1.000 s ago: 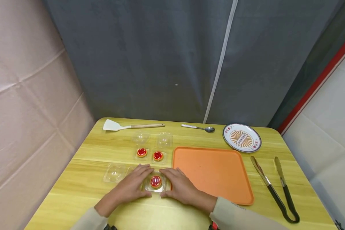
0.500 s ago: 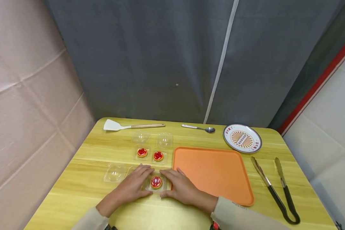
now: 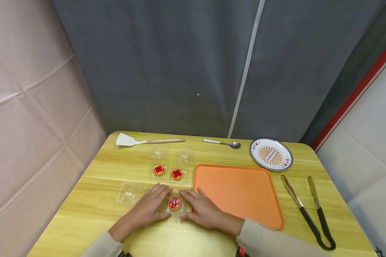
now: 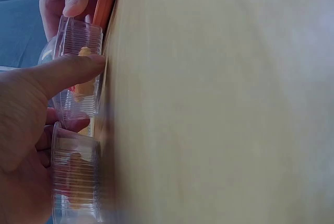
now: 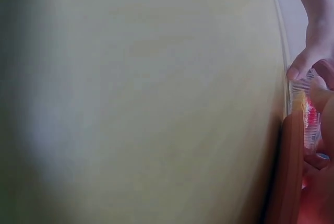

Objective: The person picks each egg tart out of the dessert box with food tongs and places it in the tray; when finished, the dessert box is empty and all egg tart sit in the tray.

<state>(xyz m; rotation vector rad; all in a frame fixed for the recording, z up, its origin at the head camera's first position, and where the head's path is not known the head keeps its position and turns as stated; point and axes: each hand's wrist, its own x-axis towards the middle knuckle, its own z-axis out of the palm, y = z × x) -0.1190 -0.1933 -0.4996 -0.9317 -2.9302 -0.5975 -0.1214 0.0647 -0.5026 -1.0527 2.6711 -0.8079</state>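
Between both hands sits a clear plastic box (image 4: 78, 114), its domed lid down, with a red-topped tart (image 3: 175, 203) inside. My left hand (image 3: 149, 204) grips its left side, thumb across the front and fingers toward the back. On the right side my right hand (image 3: 204, 210) holds it the same way, beside the orange tray (image 3: 238, 194). A second clear box (image 4: 75, 182) with a tart stands by the left hand, mostly hidden by that hand in the head view; its raised lid (image 3: 128, 193) lies to the left.
Two opened clear boxes with red tarts (image 3: 159, 170) stand farther back, lids (image 3: 184, 156) folded away. Along the rear edge lie a white spatula (image 3: 127, 140) and a spoon (image 3: 234, 145). A patterned plate (image 3: 271, 154) and black-handled tongs (image 3: 312, 214) are at right.
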